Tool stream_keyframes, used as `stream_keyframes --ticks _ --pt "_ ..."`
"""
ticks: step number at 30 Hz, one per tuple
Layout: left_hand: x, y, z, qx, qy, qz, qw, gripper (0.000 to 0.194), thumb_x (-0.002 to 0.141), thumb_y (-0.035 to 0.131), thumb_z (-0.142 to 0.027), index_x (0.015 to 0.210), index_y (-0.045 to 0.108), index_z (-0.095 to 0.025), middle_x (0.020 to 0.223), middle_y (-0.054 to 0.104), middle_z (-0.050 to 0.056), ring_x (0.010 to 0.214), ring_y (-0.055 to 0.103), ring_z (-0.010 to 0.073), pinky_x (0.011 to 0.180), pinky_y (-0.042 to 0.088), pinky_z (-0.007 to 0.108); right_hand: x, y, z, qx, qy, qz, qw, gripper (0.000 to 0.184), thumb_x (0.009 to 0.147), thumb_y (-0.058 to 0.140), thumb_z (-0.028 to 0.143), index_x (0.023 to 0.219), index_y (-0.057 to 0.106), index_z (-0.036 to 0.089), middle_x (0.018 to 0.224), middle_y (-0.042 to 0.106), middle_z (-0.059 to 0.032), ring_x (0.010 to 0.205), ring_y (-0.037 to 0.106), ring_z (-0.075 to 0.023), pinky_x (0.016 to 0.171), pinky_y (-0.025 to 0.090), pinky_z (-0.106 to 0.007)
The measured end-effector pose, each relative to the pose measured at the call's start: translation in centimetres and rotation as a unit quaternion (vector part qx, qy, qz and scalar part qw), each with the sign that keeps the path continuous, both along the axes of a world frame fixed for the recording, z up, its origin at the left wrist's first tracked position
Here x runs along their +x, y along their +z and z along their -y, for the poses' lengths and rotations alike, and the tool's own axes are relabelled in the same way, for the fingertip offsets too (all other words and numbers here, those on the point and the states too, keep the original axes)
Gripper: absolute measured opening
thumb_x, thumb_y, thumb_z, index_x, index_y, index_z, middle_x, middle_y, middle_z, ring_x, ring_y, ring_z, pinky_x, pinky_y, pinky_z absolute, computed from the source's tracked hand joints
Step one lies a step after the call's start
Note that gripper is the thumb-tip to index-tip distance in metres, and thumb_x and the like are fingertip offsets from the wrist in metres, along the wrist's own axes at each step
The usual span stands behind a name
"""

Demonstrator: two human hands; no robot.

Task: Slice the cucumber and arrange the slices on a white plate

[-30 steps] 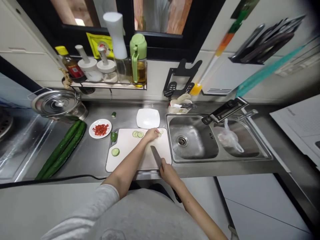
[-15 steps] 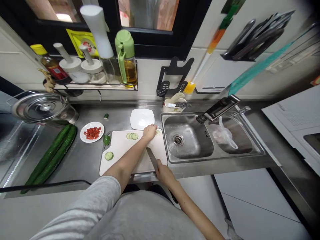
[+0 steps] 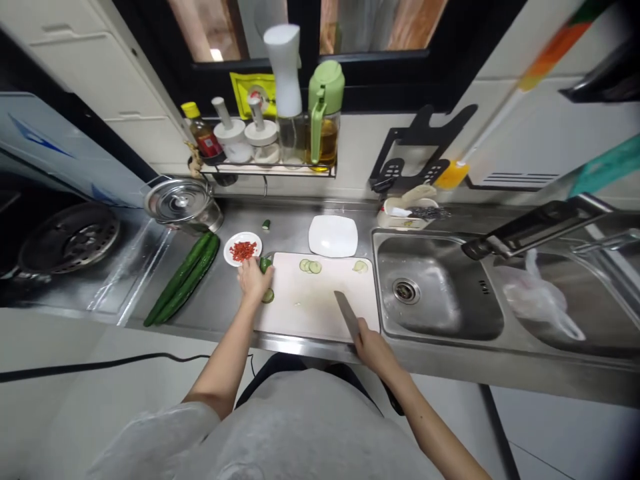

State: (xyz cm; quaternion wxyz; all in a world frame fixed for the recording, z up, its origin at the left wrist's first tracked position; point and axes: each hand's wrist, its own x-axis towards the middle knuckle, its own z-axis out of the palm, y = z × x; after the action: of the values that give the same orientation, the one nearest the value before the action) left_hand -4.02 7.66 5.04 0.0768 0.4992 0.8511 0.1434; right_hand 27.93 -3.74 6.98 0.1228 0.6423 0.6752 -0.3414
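Note:
My left hand [image 3: 254,280] reaches over the left edge of the white cutting board [image 3: 320,313], fingers and thumb apart around a green cucumber piece [image 3: 265,264]. A cut cucumber round [image 3: 269,295] lies beside that wrist, partly covered. My right hand [image 3: 374,348] is closed on the handle of a kitchen knife [image 3: 346,312], its blade pointing up and left over the board's right half. Thin cucumber slices [image 3: 311,267] overlap along the board's far edge. More slices [image 3: 360,267] lie at its far right corner.
A small plate of chopped red pieces [image 3: 230,253] is just beyond my left hand, with two whole cucumbers [image 3: 185,277] to its left. A white square plate [image 3: 333,236] sits behind the board. The steel sink [image 3: 430,293] borders the right side; a lidded pot [image 3: 183,203] stands back left.
My left hand has left the slices at the board's far right corner and moved left to the green cucumber piece. The knife stays in my right hand. The view has swung left.

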Motion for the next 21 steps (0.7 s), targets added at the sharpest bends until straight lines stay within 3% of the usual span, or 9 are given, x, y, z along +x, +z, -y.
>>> stream_keyframes --ticks 5,9,13,16,21 --pt "-1.5 -1.5 -0.3 -0.056 -0.004 0.004 0.998 0.069 0.070 0.061 -0.061 0.124 0.051 -0.019 0.119 0.056 0.016 0.113 0.050 0.0350 0.091 0.039 0.047 -0.3 -0.1 -0.1 0.000 -0.006 0.006 1.000 0.037 0.089 0.031 0.018 0.124 0.039 0.016 0.082 0.061 -0.0065 0.077 0.061 -0.0187 0.060 0.025 -0.026" --pt "-1.3 -2.1 -1.0 -0.045 -0.026 0.006 0.999 0.058 0.073 0.062 -0.052 0.121 0.054 -0.020 0.116 0.060 0.015 0.112 0.051 0.0337 0.092 0.039 0.046 -0.5 0.4 0.0 -0.009 -0.012 0.003 1.000 0.035 0.090 0.032 0.019 0.124 0.038 0.016 0.083 0.062 -0.0074 0.076 0.060 -0.0183 0.059 0.025 -0.025" --pt "-1.2 -1.6 -1.0 -0.007 -0.051 0.033 0.998 0.048 0.075 0.063 -0.044 0.117 0.056 -0.021 0.110 0.064 0.013 0.110 0.053 0.0314 0.092 0.038 0.044 -0.7 0.6 0.0 -0.002 -0.009 0.003 1.000 0.031 0.092 0.031 0.019 0.121 0.039 0.015 0.085 0.064 -0.0107 0.077 0.060 -0.0199 0.059 0.025 -0.026" --pt "0.0 -0.7 -0.2 0.030 -0.109 0.118 0.987 0.052 0.072 0.067 -0.042 0.118 0.053 -0.023 0.103 0.066 0.007 0.099 0.059 0.0249 0.087 0.042 0.038 -0.8 0.4 0.0 0.003 -0.009 0.015 1.000 0.029 0.092 0.032 0.020 0.120 0.039 0.015 0.086 0.065 -0.0113 0.077 0.061 -0.0199 0.060 0.025 -0.026" --pt "3.5 -0.1 2.8 0.016 -0.257 0.244 0.935 0.044 0.071 0.069 -0.040 0.109 0.055 -0.024 0.094 0.066 0.001 0.087 0.062 0.0174 0.076 0.046 0.028 -1.0 0.1 0.0 0.009 0.001 0.028 1.000 0.030 0.091 0.033 0.019 0.121 0.037 0.016 0.087 0.065 -0.0106 0.078 0.061 -0.0202 0.060 0.026 -0.026"
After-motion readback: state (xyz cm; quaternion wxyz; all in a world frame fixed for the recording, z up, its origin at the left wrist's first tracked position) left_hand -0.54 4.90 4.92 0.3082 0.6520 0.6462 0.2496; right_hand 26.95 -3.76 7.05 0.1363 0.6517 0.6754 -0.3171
